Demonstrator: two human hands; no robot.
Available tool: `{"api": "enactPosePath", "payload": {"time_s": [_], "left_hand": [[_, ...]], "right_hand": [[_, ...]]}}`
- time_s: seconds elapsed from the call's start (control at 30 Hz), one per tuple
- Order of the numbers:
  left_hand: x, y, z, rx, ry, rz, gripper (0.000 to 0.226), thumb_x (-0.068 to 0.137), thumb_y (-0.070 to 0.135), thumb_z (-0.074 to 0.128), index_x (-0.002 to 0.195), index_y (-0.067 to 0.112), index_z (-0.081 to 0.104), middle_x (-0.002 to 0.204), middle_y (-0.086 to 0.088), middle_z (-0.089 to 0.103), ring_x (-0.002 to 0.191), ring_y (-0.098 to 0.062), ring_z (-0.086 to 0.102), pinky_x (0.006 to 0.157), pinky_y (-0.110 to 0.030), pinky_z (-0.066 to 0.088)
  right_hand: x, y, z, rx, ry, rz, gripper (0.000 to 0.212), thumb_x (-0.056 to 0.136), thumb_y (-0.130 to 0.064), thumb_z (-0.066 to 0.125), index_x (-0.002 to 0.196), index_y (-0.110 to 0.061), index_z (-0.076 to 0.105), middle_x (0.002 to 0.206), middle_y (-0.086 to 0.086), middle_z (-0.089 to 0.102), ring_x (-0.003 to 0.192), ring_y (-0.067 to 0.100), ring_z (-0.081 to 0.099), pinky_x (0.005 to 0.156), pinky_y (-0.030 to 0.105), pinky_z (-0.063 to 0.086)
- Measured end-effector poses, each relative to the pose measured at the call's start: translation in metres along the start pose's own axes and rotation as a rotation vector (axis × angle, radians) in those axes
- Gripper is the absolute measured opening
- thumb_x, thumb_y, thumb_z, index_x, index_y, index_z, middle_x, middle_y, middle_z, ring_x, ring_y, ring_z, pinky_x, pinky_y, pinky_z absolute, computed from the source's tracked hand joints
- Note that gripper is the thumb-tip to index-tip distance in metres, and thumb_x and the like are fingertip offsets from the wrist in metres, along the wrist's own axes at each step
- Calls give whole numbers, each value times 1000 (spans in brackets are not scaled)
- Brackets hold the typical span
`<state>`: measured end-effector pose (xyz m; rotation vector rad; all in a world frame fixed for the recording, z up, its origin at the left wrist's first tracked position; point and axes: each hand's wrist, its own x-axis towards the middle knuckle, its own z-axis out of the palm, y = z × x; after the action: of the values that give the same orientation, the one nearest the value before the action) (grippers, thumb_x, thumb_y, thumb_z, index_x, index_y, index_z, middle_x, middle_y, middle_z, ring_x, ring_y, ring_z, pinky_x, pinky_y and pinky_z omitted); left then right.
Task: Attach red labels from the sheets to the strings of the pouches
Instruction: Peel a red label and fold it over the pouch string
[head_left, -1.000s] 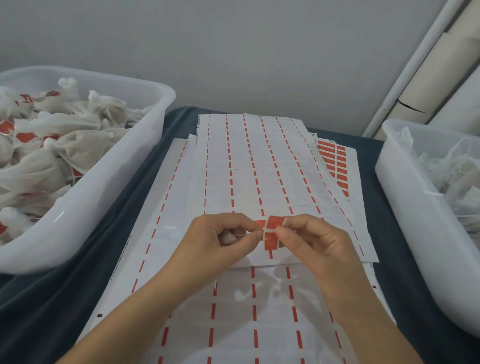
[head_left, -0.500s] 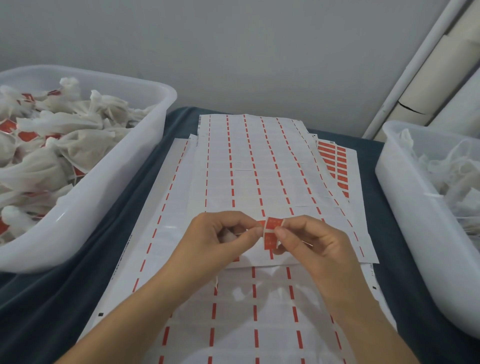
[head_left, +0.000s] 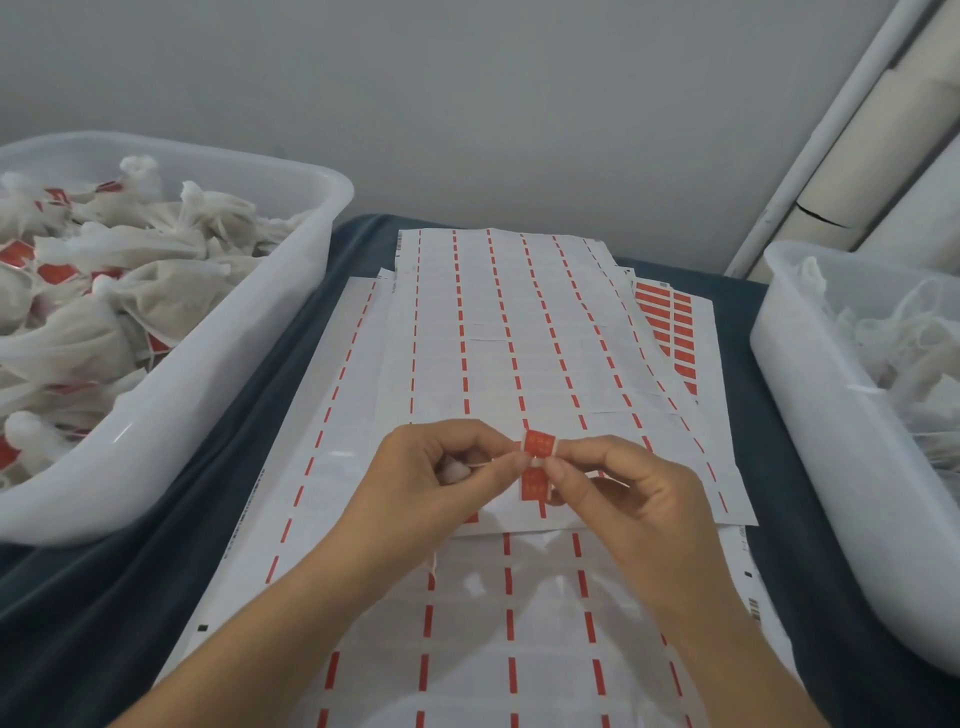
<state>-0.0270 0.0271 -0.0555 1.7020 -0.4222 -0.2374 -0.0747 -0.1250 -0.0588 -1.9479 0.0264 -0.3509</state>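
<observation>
Since earlier: barely moved, label (head_left: 538, 446) folded a little further | left hand (head_left: 431, 475) pinching string (head_left: 480, 462), pouch tucked in palm | right hand (head_left: 618, 486) pinching label above sheets (head_left: 519, 332) | risk: crooked fold, adhesive catching fingertips, string slipping out.

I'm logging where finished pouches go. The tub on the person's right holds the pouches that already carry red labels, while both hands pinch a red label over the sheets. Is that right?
Not quite. The head view shows the pouches with red labels in the left tub; the right tub shows only white pouches and strings. The rest holds: the left hand and right hand both pinch the red label over the sheets.
</observation>
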Motion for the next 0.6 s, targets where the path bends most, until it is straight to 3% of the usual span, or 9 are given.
{"api": "enactPosePath", "payload": {"time_s": [0.07, 0.13, 0.3, 0.43, 0.6], "left_hand": [[1, 0, -2, -27, 14, -4, 19, 65, 47, 63, 75, 35, 73, 70, 12, 69, 71, -2, 61, 62, -6, 46], [2, 0, -5, -92, 25, -41, 20, 62, 46, 64, 73, 32, 74, 71, 12, 70, 73, 2, 62, 62, -4, 44], [2, 2, -4, -189, 20, -100, 27, 56, 48, 64, 72, 29, 74, 72, 12, 70, 71, 5, 63, 58, -3, 43], [2, 3, -4, -186, 4, -104, 20, 58, 44, 64, 65, 27, 74, 60, 14, 64, 60, 8, 58, 54, -3, 41], [1, 5, -3, -167, -25, -105, 25, 54, 49, 64, 65, 29, 73, 64, 12, 66, 64, 4, 59, 58, -4, 42]], "right_hand": [[2, 0, 0, -4, -19, -1, 53, 67, -45, 62, 119, -37, 53, 97, -26, 65, 90, -3, 63, 70, 11, 52], [5, -1, -4, 73, -14, 53, 66, 65, -44, 65, 125, -46, 36, 106, -32, 58, 93, -6, 61, 65, 6, 48], [6, -4, -10, 196, -55, 102, 23, 63, -35, 68, 86, -34, 69, 77, -16, 70, 67, 5, 66, 57, 5, 47], [4, -4, -6, 184, -57, 91, 14, 63, -36, 64, 75, -30, 68, 69, -12, 71, 61, 8, 66, 57, 8, 48], [3, -3, -5, 219, -10, 66, 10, 65, -35, 63, 70, -28, 67, 70, -11, 70, 65, 8, 66, 57, 7, 48]]}}
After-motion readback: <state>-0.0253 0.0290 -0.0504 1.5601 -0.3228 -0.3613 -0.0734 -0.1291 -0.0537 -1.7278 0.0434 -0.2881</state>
